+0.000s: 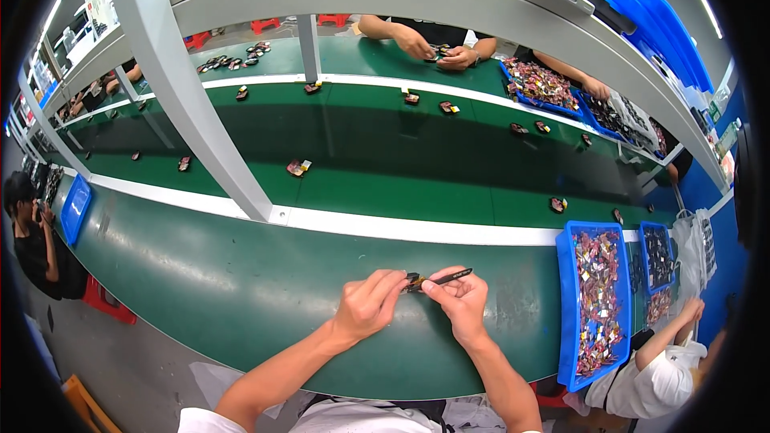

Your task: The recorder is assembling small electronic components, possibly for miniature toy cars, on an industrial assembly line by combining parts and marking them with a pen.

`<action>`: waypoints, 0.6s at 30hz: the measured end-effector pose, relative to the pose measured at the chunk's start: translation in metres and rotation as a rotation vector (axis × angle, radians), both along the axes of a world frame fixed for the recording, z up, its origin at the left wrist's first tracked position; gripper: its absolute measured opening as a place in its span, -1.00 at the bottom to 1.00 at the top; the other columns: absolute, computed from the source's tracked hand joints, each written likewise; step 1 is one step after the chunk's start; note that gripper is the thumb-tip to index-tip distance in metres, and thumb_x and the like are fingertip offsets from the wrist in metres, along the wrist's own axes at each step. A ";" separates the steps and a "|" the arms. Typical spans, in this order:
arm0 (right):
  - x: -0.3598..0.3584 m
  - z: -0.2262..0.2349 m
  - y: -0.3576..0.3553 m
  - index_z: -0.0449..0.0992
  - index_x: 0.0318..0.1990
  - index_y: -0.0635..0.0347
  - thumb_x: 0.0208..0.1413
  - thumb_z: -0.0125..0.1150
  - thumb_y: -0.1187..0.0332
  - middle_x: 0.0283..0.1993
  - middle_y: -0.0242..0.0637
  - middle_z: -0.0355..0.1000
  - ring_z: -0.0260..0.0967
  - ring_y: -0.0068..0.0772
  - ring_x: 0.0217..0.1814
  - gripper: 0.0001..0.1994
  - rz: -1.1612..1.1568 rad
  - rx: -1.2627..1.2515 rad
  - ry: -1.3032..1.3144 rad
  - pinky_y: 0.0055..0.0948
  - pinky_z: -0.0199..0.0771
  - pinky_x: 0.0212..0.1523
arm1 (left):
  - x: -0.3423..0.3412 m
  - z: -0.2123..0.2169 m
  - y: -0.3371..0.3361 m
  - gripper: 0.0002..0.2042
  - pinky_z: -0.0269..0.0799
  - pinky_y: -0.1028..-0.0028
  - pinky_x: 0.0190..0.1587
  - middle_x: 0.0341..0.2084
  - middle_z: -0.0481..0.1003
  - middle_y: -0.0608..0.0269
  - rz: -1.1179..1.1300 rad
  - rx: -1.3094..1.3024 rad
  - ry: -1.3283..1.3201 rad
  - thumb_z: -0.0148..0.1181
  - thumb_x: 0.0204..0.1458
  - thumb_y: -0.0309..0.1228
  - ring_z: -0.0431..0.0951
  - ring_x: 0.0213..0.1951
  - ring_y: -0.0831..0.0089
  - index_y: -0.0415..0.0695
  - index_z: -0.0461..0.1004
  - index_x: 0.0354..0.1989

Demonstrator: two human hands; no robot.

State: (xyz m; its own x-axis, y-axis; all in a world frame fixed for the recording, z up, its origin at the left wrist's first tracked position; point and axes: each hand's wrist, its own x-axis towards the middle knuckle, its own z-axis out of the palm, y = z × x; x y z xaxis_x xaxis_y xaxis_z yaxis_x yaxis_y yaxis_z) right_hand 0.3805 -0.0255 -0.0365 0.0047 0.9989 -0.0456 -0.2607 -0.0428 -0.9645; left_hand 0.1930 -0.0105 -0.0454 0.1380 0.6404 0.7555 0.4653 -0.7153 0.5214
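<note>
Green tabletop (265,273) curves around in front of me, under a grey metal frame (192,96). Both my hands are above its near part, close together, fingers drawn in. My left hand (373,305) is closed in a pinch on a small dark piece (413,282) with a touch of yellow, which sits between my two hands; its finer shape is too small to make out. My right hand (459,305) grasps a slim black tool (452,276) between thumb and fingers, one end pointing to the piece, the other sticking out toward two o'clock.

At three o'clock from my hands is a long blue tray (567,305), strewn with small red, yellow and white parts. Just beyond it, between two and three, a smaller blue tray (644,256) holds dark parts. A person in a white top (654,381) is between three and four.

Toward twelve, past a white rail (385,227), runs a green belt (385,184) carrying scattered small dark-and-red pieces, one (299,168) between ten and eleven, another (558,205) at two. Farther off at twelve, a co-worker's hands (457,58) hold something small. Between nine and ten, another blue tray (76,208) leans near a person in black (48,261).
</note>
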 end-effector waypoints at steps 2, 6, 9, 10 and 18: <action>-0.003 -0.001 0.001 0.53 -0.23 0.33 0.10 0.36 0.63 -0.32 -0.18 0.61 0.51 -0.65 -0.40 -0.87 -0.016 0.031 0.018 -0.73 0.32 -0.50 | 0.000 0.001 0.000 -0.85 0.49 0.46 -0.55 -0.42 0.62 0.10 0.000 0.015 0.013 0.34 -0.04 -0.70 0.63 -0.53 0.30 -0.29 0.57 -0.28; -0.001 -0.009 0.001 0.53 -0.22 0.35 0.10 0.35 0.66 -0.29 -0.17 0.60 0.60 -0.49 -0.27 -0.87 -0.017 0.046 0.035 -0.65 0.52 -0.34 | 0.000 0.002 0.000 -0.85 0.49 0.47 -0.56 -0.42 0.62 0.10 -0.003 0.024 0.013 0.33 -0.03 -0.70 0.62 -0.55 0.32 -0.30 0.57 -0.28; 0.001 -0.010 0.001 0.53 -0.22 0.37 0.08 0.35 0.68 -0.28 -0.17 0.60 0.62 -0.41 -0.22 -0.86 -0.004 0.047 0.034 -0.57 0.59 -0.24 | 0.000 0.001 0.000 -0.85 0.48 0.48 -0.56 -0.43 0.61 0.10 -0.004 -0.009 -0.006 0.33 -0.02 -0.70 0.61 -0.57 0.35 -0.29 0.57 -0.28; 0.001 -0.011 0.001 0.54 -0.23 0.36 0.08 0.36 0.68 -0.29 -0.19 0.59 0.61 -0.45 -0.24 -0.86 -0.005 0.056 0.019 -0.59 0.58 -0.25 | 0.000 0.002 0.000 -0.86 0.48 0.50 -0.56 -0.44 0.61 0.11 -0.010 -0.038 -0.032 0.33 -0.01 -0.70 0.60 -0.57 0.38 -0.29 0.57 -0.27; 0.000 -0.006 -0.001 0.55 -0.24 0.35 0.06 0.39 0.67 -0.40 -0.40 0.50 0.35 -0.78 -0.46 -0.85 -0.059 0.111 -0.152 -0.73 0.28 -0.47 | 0.000 -0.003 0.001 -0.92 0.46 0.56 -0.58 -0.49 0.57 0.17 -0.005 -0.246 -0.220 0.28 0.09 -0.67 0.60 -0.59 0.51 -0.31 0.57 -0.25</action>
